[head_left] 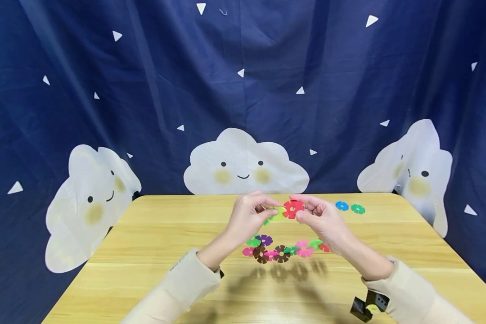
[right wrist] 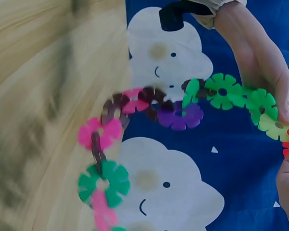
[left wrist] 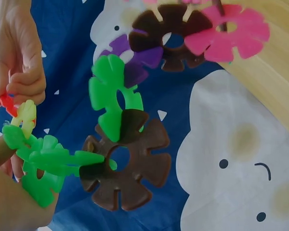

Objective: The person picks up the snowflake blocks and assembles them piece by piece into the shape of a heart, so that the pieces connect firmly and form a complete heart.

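My left hand (head_left: pixel 249 212) pinches a yellow flower-shaped disc (head_left: pixel 282 213) near one end of a chain of slotted plastic discs. The right hand (head_left: pixel 325 220) holds a red flower disc (head_left: pixel 294 216) between thumb and fingers, right at the yellow one's edge. Both hands are raised over the table. Below them the chain sags in a loop, with brown (left wrist: pixel 149 166), purple (right wrist: pixel 190 118), pink (right wrist: pixel 86 134) and green discs (right wrist: pixel 118 179) slotted edge to edge. Fingers partly cover the green discs beside the yellow one in the head view.
A loose blue disc (head_left: pixel 338 205) and a loose green disc (head_left: pixel 354 209) lie at the back right of the wooden table (head_left: pixel 146 256). Behind it hangs a dark blue curtain (head_left: pixel 243 99) printed with white clouds. A black wrist device (head_left: pixel 377 300) sits at the right sleeve.
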Motion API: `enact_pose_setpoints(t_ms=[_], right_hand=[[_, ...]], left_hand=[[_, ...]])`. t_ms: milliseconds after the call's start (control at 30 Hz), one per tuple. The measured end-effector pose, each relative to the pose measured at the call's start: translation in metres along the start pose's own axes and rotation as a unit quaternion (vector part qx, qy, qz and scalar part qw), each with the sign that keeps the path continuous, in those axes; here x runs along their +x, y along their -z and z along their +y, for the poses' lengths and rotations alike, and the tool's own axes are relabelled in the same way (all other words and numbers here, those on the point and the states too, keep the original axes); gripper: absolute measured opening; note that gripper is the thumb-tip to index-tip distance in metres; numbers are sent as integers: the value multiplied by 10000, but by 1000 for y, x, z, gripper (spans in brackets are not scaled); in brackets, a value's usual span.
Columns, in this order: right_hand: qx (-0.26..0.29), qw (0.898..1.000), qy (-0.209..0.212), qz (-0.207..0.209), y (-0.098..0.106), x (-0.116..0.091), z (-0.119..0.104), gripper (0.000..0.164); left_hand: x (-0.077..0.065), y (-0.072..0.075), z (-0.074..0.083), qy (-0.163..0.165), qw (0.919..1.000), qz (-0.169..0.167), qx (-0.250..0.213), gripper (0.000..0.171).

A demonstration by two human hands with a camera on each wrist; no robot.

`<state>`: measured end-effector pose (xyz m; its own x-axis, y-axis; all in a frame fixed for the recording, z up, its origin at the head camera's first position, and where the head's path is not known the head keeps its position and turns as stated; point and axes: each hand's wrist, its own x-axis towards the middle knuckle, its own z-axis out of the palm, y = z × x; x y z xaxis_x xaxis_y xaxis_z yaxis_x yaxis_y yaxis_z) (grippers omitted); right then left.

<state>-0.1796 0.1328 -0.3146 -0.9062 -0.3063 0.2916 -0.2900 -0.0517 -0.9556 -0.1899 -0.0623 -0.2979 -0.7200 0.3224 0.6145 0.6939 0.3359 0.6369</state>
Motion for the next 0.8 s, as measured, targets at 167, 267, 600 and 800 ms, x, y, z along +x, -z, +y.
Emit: enact_pose_setpoints(t_ms=[167, 267, 600, 800], right_hand=[[496, 9987, 114, 29, -3, -1, 3, 33], [541, 9982, 188, 156, -6, -1, 4, 33], [962, 9936, 584, 58, -11, -6, 9, 34], [179, 9976, 659, -147, -6, -6, 7, 34]], left_hand=[[-3, -5, -2, -32, 9997, 246, -29, 11], [-3, -7, -2, 2, 9992, 347, -176, 11], [-5, -6, -4, 58, 9977, 173, -647, 11], [-1, 1, 0, -33, 9989, -101, -453, 11]])
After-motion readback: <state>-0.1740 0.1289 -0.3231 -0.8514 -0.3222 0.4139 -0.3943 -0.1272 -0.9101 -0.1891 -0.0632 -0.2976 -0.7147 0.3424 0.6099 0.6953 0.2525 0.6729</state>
